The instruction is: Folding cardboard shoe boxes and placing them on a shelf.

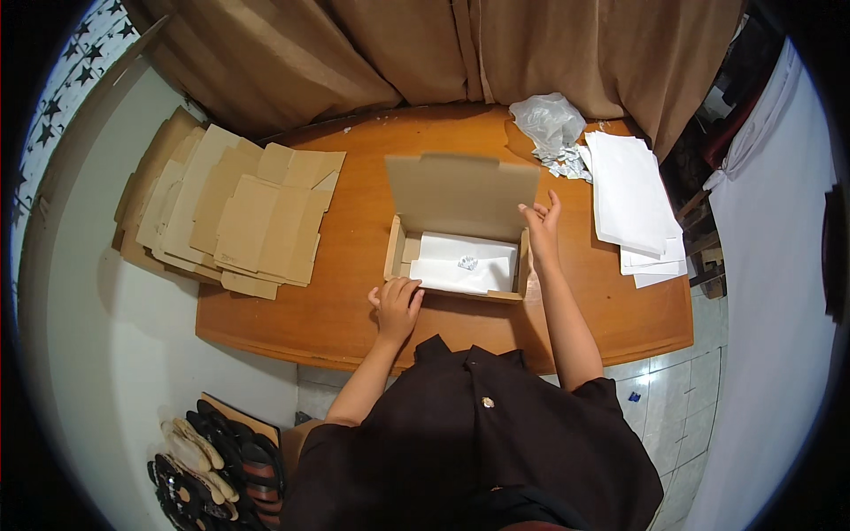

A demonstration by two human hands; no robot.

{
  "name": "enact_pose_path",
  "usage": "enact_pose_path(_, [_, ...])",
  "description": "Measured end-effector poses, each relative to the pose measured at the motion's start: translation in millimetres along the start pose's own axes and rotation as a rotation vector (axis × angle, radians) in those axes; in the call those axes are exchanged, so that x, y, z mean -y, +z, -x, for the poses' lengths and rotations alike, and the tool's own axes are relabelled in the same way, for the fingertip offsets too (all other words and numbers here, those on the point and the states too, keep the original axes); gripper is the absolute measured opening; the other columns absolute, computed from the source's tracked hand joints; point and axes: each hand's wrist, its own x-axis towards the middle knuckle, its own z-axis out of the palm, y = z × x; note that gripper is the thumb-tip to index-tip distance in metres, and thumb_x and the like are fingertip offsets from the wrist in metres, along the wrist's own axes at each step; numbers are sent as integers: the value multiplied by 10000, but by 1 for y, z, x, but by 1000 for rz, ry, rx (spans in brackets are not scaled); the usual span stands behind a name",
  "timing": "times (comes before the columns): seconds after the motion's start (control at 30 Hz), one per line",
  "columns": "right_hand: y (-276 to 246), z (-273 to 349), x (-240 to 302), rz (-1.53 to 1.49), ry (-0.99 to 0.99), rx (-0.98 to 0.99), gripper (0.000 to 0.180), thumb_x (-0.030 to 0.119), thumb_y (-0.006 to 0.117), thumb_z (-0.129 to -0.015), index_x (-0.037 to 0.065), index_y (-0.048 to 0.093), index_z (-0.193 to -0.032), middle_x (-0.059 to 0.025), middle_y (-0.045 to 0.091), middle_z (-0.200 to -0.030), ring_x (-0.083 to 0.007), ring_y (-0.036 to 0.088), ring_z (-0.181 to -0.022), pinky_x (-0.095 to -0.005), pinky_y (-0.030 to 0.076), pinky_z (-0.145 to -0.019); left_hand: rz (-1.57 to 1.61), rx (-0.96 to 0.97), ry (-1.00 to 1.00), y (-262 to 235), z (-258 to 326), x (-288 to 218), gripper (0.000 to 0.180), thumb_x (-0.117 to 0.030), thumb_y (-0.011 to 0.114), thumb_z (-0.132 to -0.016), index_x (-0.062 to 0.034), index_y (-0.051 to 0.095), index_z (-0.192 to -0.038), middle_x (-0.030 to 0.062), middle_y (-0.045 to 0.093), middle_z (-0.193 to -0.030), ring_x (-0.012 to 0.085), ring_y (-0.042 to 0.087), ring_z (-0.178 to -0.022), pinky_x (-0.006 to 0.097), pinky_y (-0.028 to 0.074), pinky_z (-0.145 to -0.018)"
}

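A brown cardboard box [390, 257] stands on the table before me, its lid [460, 196] raised at the back. Folded white paper [438, 274] lines the inside, with a small white-and-grey sticker [467, 263] near its middle. My left hand [396, 308] grips the front wall near the left corner, its fingers bent. Beside the right end of the lid is my right hand [544, 228], fingers stretched apart, the thumb at or close to the lid's edge.
Flat cardboard box blanks [266, 217] lie stacked on the wooden table [354, 323] at left. At the back right are a clear plastic bag [549, 122], small scraps [567, 164] and white paper sheets [629, 195]. A brown curtain [425, 53] hangs behind; sandals [212, 465] stand lower left.
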Motion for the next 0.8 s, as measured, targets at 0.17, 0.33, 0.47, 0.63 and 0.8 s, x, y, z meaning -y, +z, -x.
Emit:
enact_pose_path(0.17, [-3, 25, -5, 127, -143, 13, 821, 345, 685, -766, 17, 244, -1376, -241, 321, -1298, -335, 308, -1250, -430, 248, -1048, 90, -36, -57, 9, -3, 6, 430, -285, 682, -787, -123, 525, -1153, 34, 551, -1096, 204, 493, -1068, 448, 229, -928])
enact_pose_path(0.33, [-6, 63, -23, 316, -261, 97, 915, 358, 745, -703, 18, 229, -1379, -204, 304, -1337, -328, 317, -1254, -432, 267, -1043, 247, -421, -107, 6, -3, 23, 780, -406, 699, -760, -81, 284, -1335, 131, 435, -1272, 307, 444, -1133, 523, 229, -983])
enact_pose_path(0.47, [-13, 84, -29, 492, -311, 126, 931, 301, 804, -643, 24, 267, -1352, -200, 324, -1329, -337, 332, -1245, -430, 298, -1029, 281, -146, -135, -19, -35, 21, 853, -511, 689, -721, -64, 315, -1343, 163, 398, -1333, 328, 382, -1234, 530, 193, -1052])
enact_pose_path(0.63, [-23, 89, -61, 759, -509, 171, 810, 273, 805, -650, 46, 373, -1296, -205, 351, -1329, -377, 309, -1275, -452, 297, -1032, 292, 46, -249, -4, -34, 17, 785, -412, 756, -679, -58, 433, -1300, 159, 443, -1317, 321, 377, -1267, 550, 196, -1057])
enact_pose_path(0.8, [-41, 83, -67, 837, -569, 264, 529, 291, 744, -712, 130, 564, -1183, -164, 429, -1319, -407, 302, -1290, -508, 285, -1027, 238, 25, -223, 8, -21, 16, 614, -367, 759, -688, -86, 561, -1197, 151, 471, -1294, 321, 376, -1270, 591, 185, -1038])
